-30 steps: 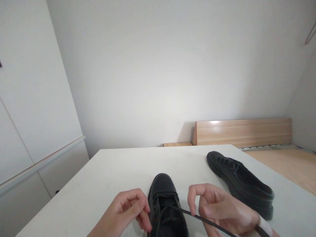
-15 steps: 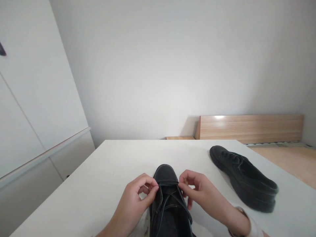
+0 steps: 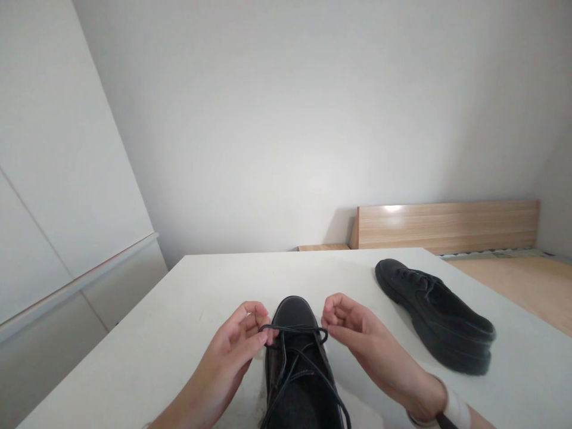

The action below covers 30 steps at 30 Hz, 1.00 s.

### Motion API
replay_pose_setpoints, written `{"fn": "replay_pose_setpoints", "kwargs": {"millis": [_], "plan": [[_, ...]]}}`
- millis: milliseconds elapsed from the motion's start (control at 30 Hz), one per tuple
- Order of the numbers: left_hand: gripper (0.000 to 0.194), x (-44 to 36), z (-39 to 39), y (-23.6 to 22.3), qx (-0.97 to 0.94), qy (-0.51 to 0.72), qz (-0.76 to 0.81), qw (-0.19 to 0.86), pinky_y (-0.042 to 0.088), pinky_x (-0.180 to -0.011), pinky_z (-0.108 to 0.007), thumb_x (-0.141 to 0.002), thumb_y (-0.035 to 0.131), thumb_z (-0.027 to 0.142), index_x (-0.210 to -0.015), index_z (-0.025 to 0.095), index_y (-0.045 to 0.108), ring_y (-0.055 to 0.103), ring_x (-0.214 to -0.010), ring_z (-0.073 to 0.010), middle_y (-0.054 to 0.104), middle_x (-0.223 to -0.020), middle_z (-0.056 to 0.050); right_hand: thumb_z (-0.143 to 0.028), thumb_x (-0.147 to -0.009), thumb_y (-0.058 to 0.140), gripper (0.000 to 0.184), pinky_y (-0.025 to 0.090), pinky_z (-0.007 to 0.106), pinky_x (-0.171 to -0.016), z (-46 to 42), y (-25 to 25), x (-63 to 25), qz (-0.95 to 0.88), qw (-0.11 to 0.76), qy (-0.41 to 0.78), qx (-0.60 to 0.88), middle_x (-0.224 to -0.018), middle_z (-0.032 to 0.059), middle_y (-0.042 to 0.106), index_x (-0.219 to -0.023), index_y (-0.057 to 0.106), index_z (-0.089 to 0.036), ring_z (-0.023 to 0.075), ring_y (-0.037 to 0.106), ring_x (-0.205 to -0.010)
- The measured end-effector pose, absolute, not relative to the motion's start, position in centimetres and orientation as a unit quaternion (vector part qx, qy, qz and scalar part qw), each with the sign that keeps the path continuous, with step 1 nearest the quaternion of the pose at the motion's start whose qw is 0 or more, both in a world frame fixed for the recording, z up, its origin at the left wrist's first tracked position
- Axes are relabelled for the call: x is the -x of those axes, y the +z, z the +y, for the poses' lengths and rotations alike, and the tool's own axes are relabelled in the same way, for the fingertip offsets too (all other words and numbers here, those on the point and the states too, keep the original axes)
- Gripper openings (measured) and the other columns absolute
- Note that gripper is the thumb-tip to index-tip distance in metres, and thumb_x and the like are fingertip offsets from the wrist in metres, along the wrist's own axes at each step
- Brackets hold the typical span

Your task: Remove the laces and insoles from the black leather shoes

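Note:
A black lace-up shoe [image 3: 295,311] stands on the white table in front of me, toe pointing away. Its black shoelace [image 3: 297,329] crosses the upper near the toe and sticks out as a small loop on each side. My left hand [image 3: 239,339] has its curled fingers and thumb at the left loop, closed lightly about it. At the right loop, my right hand [image 3: 353,328] pinches with thumb and forefinger by the lace. Loose lace ends trail back over the tongue and the shoe's opening. The other fingers of both hands are bent.
A second black shoe [image 3: 433,316] lies to the right on the white table [image 3: 214,286], its laces tied. Behind the table are a wooden headboard [image 3: 447,226] and a bare bed board [image 3: 513,286]. A white cabinet [image 3: 67,179] stands at the left.
Both hands have moved slightly outward from the shoe, and loops of lace now stick out on both sides. The view has shifted a little.

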<state>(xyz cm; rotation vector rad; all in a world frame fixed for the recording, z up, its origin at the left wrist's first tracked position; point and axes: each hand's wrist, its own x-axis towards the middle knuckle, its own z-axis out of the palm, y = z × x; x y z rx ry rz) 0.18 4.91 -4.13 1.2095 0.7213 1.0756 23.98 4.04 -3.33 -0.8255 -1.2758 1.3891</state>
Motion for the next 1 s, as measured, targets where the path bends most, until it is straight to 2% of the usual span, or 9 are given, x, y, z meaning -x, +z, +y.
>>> {"fn": "replay_pose_setpoints", "kwargs": {"millis": [100,200,367,500,633,700,800,900,1000], "plan": [[0.018,0.3,5.3,-4.4,-0.555,0.460,0.329,0.610,0.042,-0.075,-0.027,-0.088,0.070,0.034,-0.094,0.022,0.058,0.057,-0.074,-0.0137,0.057,-0.076,0.004,-0.032,-0.086,0.070,0.019,0.038,0.029,-0.074,4.3,-3.2,-24.7,-0.541,0.535,0.530,0.375,-0.069,-0.0050,0.056,-0.090,0.053,-0.022,0.0148,0.054,-0.070],[0.025,0.6,5.5,-4.7,-0.589,0.447,0.347,0.577,0.043,-0.081,-0.028,-0.086,0.073,0.039,-0.099,0.023,0.059,0.059,-0.085,-0.0158,0.060,-0.088,0.002,-0.043,-0.088,0.069,0.028,0.040,0.031,-0.073,4.3,-3.2,-25.0,-0.597,0.469,0.513,0.400,-0.077,-0.0014,0.059,-0.097,0.055,-0.021,0.0168,0.055,-0.074],[0.040,0.4,5.5,-4.9,-0.608,0.388,0.377,0.581,0.042,-0.081,-0.029,-0.078,0.078,0.051,-0.093,0.019,0.059,0.055,-0.087,-0.0183,0.058,-0.088,0.000,-0.056,-0.084,0.071,0.040,0.035,0.030,-0.064,4.6,-4.3,-24.4,-0.653,0.382,0.484,0.440,-0.071,-0.0012,0.052,-0.079,0.057,-0.019,0.0158,0.046,-0.068],[0.042,0.3,5.3,-4.6,-0.628,0.352,0.386,0.577,0.039,-0.071,-0.026,-0.081,0.073,0.055,-0.076,0.019,0.055,0.050,-0.075,-0.0151,0.052,-0.076,0.003,-0.062,-0.086,0.066,0.044,0.040,0.032,-0.070,4.8,-4.2,-24.3,-0.637,0.410,0.495,0.426,-0.074,0.0016,0.058,-0.080,0.058,-0.019,0.0185,0.052,-0.073],[0.037,0.6,5.3,-4.2,-0.596,0.404,0.380,0.580,0.042,-0.081,-0.029,-0.089,0.065,0.055,-0.083,0.019,0.060,0.058,-0.086,-0.0185,0.064,-0.083,-0.001,-0.061,-0.089,0.062,0.044,0.042,0.034,-0.077,4.6,-3.6,-24.3,-0.610,0.449,0.507,0.411,-0.074,0.0021,0.061,-0.076,0.058,-0.019,0.0196,0.055,-0.076],[0.032,0.7,5.4,-4.2,-0.546,0.452,0.353,0.611,0.044,-0.086,-0.032,-0.089,0.067,0.052,-0.086,0.021,0.060,0.061,-0.084,-0.0184,0.064,-0.074,0.001,-0.058,-0.090,0.063,0.043,0.041,0.033,-0.076,4.4,-3.5,-24.3,-0.581,0.468,0.526,0.408,-0.068,-0.0007,0.056,-0.073,0.056,-0.020,0.0175,0.052,-0.072],[0.036,1.1,5.7,-4.3,-0.496,0.480,0.347,0.635,0.047,-0.063,-0.026,-0.080,0.075,0.053,-0.082,0.021,0.059,0.046,-0.050,-0.0104,0.043,-0.050,0.010,-0.052,-0.084,0.074,0.037,0.039,0.029,-0.072,4.3,-3.2,-24.4,-0.511,0.520,0.556,0.399,-0.068,-0.0031,0.052,-0.078,0.058,-0.019,0.0144,0.048,-0.069],[0.043,1.5,5.9,-4.0,-0.531,0.460,0.421,0.574,0.023,-0.041,-0.019,-0.073,0.078,0.058,-0.076,0.020,0.059,0.023,-0.041,-0.0053,0.034,-0.051,0.012,-0.044,-0.077,0.082,0.038,0.039,0.026,-0.066,4.1,-2.7,-24.7,-0.470,0.558,0.576,0.370,-0.072,-0.0055,0.049,-0.096,0.059,-0.021,0.0118,0.046,-0.065],[0.038,1.6,6.0,-3.6,-0.621,0.419,0.467,0.469,0.026,-0.048,-0.021,-0.077,0.074,0.053,-0.072,0.018,0.060,0.036,-0.051,-0.0089,0.043,-0.058,0.007,-0.044,-0.079,0.080,0.040,0.030,0.024,-0.052,4.1,-2.4,-25.3,-0.545,0.511,0.527,0.406,-0.072,-0.0068,0.045,-0.106,0.058,-0.024,0.0091,0.037,-0.054]]}}
